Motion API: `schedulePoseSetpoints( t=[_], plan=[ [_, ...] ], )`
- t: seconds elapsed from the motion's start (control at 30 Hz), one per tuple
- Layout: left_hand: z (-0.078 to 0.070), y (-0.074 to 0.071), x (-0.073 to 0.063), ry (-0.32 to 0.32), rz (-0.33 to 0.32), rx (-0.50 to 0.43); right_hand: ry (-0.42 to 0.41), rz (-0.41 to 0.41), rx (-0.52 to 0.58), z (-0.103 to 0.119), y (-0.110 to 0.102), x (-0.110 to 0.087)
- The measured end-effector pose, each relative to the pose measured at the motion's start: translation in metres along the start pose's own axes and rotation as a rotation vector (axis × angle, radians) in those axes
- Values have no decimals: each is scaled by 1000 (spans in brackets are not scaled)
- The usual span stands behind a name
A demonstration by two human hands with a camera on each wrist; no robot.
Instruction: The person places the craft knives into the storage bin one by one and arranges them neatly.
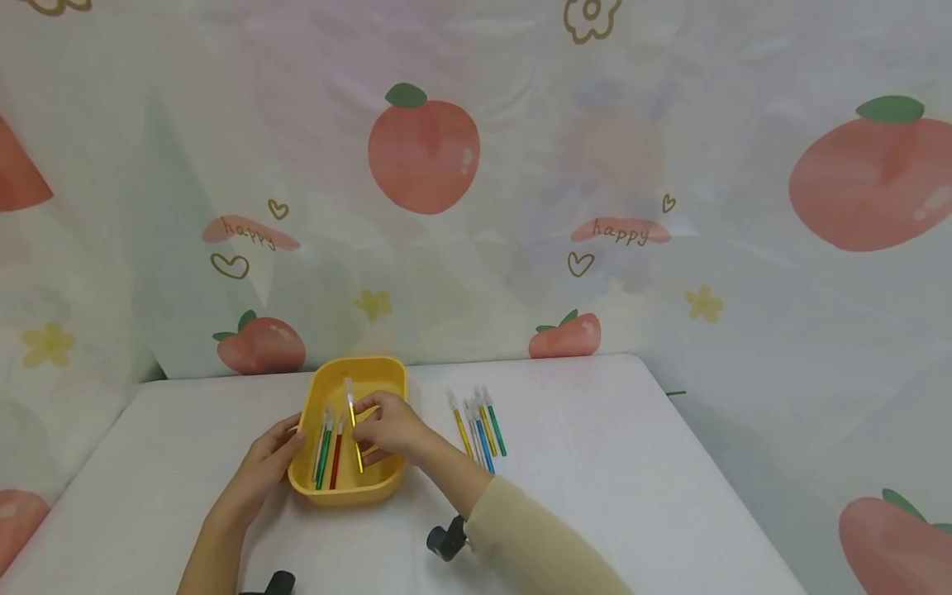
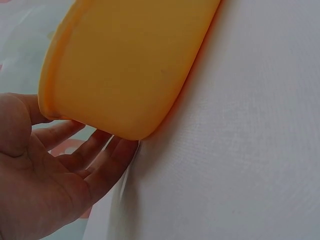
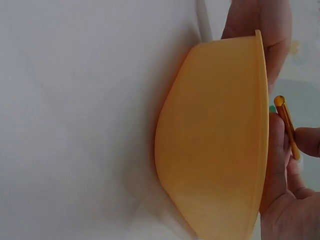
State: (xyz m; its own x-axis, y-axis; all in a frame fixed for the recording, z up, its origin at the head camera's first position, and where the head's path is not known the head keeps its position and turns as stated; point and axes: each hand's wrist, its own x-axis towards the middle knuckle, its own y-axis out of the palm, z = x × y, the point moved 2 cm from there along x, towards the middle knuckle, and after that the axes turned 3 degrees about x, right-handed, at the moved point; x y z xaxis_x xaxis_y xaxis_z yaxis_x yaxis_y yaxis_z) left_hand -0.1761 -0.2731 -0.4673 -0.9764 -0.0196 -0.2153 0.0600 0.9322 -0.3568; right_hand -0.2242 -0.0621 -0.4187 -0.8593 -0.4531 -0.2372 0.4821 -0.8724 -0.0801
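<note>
My right hand (image 1: 396,426) pinches a slim gold pen (image 1: 359,456) with a clear cap, held above the inside of a yellow plastic tray (image 1: 348,498). In the right wrist view the gold pen (image 3: 286,122) lies between thumb and fingers, its round end showing. At the tray's left side, my left hand (image 1: 260,467) grips the rim and wall; the left wrist view has its fingers (image 2: 112,165) against the tray's outside. Inside the tray lie a green pen (image 1: 324,459), a red pen (image 1: 336,463) and a pale slim one beside them.
Right of the tray, several capped pens lie side by side on the white-covered table (image 1: 632,496), among them a blue pen (image 1: 486,442) and a green pen (image 1: 497,430). A fruit-patterned curtain (image 1: 483,273) hangs behind the table's back edge.
</note>
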Motion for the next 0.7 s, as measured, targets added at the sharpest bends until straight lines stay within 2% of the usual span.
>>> schedulePoseSetpoints(
  t=[0.23,0.43,0.7],
  plan=[
    [0,0,0,20,13,21,43,-19,24,-2,13,3],
    [0,0,0,16,14,19,85,-49,97,-1,23,5],
    [0,-1,0,18,16,7,135,-128,123,-7,34,13]
  ],
)
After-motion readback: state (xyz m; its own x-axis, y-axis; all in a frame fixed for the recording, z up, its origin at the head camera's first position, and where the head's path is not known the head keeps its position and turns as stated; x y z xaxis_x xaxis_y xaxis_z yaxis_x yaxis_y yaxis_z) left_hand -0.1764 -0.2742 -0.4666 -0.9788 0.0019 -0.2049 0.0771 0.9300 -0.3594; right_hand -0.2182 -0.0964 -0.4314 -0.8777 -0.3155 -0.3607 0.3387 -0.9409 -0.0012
